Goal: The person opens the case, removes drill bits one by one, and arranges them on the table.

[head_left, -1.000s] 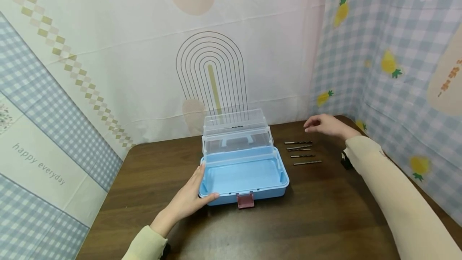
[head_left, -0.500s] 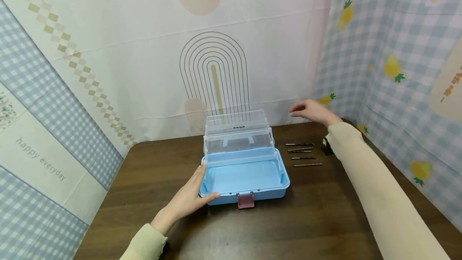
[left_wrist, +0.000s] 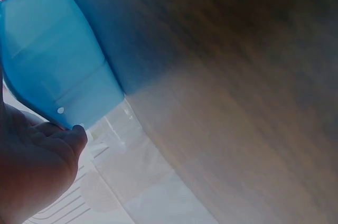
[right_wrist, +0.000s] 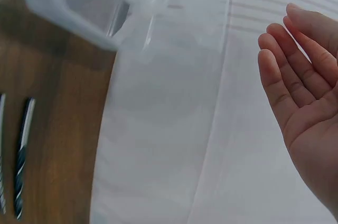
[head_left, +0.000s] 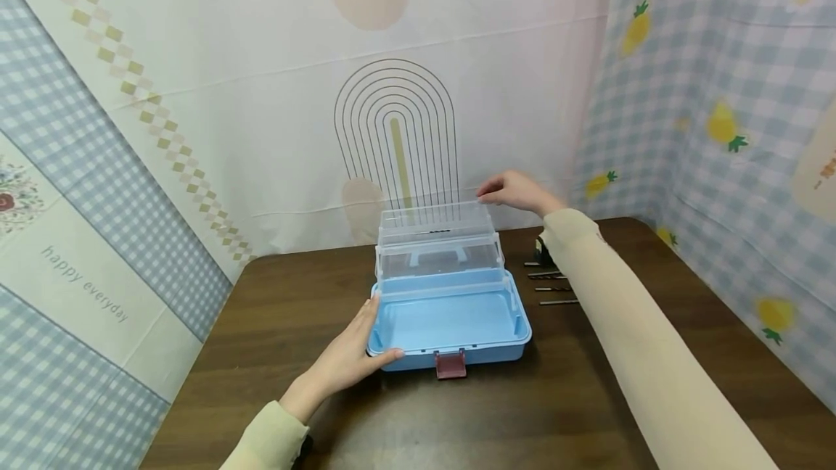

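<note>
A light blue toolbox [head_left: 444,321] stands with its clear stepped trays [head_left: 439,261] unfolded behind it. In the upper tray a dark drill bit [head_left: 439,231] shows. My left hand [head_left: 342,354] rests at the front left corner, thumb along the front wall and fingers along the left side; its fingertips meet the blue wall [left_wrist: 63,65] in the left wrist view. Above the trays' right rear corner, my right hand [head_left: 519,191] hovers with loosely bent fingers. Nothing is in its palm [right_wrist: 306,113] in the right wrist view.
Several drill bits [head_left: 551,289] lie on the brown wooden table [head_left: 294,296] right of the toolbox, partly hidden by the right sleeve [head_left: 614,296]. A reddish latch [head_left: 451,365] hangs at the toolbox's front. A patterned cloth [head_left: 281,129] hangs close behind the table.
My right hand has moved left and up, from beyond the drill bits to the trays' rear corner. My left hand stays at the toolbox corner. The view has shifted slightly.
</note>
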The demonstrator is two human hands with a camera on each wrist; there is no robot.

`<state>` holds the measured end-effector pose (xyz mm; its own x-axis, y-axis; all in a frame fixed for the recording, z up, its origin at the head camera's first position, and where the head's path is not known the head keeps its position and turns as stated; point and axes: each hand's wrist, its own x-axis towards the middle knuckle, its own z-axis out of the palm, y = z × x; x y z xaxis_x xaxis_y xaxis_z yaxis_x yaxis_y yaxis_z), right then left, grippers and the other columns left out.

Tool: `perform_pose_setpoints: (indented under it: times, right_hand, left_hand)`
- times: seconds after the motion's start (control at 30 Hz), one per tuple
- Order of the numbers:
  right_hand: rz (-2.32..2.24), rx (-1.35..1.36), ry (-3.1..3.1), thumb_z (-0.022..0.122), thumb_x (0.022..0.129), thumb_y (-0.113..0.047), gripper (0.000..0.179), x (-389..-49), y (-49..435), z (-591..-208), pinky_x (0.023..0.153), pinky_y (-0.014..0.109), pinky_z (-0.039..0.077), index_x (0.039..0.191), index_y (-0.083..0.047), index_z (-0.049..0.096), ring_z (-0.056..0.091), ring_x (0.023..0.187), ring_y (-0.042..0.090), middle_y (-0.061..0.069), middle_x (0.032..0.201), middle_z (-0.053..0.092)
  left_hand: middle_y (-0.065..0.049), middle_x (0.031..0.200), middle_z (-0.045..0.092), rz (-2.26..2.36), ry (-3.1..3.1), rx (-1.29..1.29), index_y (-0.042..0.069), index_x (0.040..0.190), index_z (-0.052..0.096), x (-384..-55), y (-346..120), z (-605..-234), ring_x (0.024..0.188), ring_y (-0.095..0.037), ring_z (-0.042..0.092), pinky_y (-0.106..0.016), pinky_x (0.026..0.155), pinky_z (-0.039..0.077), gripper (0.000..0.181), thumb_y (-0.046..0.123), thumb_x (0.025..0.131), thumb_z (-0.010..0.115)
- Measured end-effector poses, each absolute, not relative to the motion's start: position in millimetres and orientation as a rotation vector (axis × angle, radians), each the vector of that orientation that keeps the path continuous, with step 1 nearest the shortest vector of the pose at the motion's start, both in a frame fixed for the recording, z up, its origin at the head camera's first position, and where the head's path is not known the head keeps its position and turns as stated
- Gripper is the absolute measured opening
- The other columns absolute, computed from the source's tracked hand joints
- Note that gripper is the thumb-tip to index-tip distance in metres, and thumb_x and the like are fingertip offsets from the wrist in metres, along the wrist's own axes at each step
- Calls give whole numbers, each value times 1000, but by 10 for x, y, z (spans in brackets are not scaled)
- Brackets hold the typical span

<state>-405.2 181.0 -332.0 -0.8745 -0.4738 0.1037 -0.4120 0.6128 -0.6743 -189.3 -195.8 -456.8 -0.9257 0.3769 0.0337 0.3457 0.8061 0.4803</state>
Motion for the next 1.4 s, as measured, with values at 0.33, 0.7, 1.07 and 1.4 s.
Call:
perform_pose_setpoints:
  times: [0.33, 0.7, 1.07, 1.4]
  right_hand:
    - [-1083, -832, 2693, 67, 99, -19, 29, -4068, 1408, -3254, 96, 46, 50, 121, -1, 71, 64, 108, 28, 13, 119, 70]
    - [-1101, -863, 2625, 67, 99, -16, 24, -4026, 1195, -3444, 94, 43, 52, 118, -3, 73, 66, 107, 30, 12, 116, 72]
    - [-1136, -792, 2589, 67, 99, -19, 26, -3974, 1147, -3602, 94, 45, 52, 119, -5, 74, 67, 107, 33, 12, 116, 73]
    - [-1068, -837, 2613, 69, 98, -17, 28, -3989, 1112, -3708, 97, 43, 52, 123, -6, 73, 66, 113, 27, 10, 123, 70]
  left_hand:
    - [-2, 168, 2, 769, 2925, 592, 19, 163, -2, -1893, -1959, -4552, 154, -20, 7, -50, 119, 25, 114, 77, 85, 57]
    - [-2, 169, 1, 768, 2922, 595, 19, 163, -2, -1903, -1952, -4566, 154, -23, 8, -50, 118, 26, 114, 78, 85, 57]
    - [-3, 168, 1, 768, 2911, 605, 19, 163, -3, -1895, -1950, -4547, 154, -23, 7, -51, 119, 24, 113, 76, 86, 57]
    - [-2, 168, 1, 767, 2910, 604, 19, 162, -3, -1887, -1953, -4543, 154, -22, 7, -51, 119, 24, 113, 76, 86, 57]
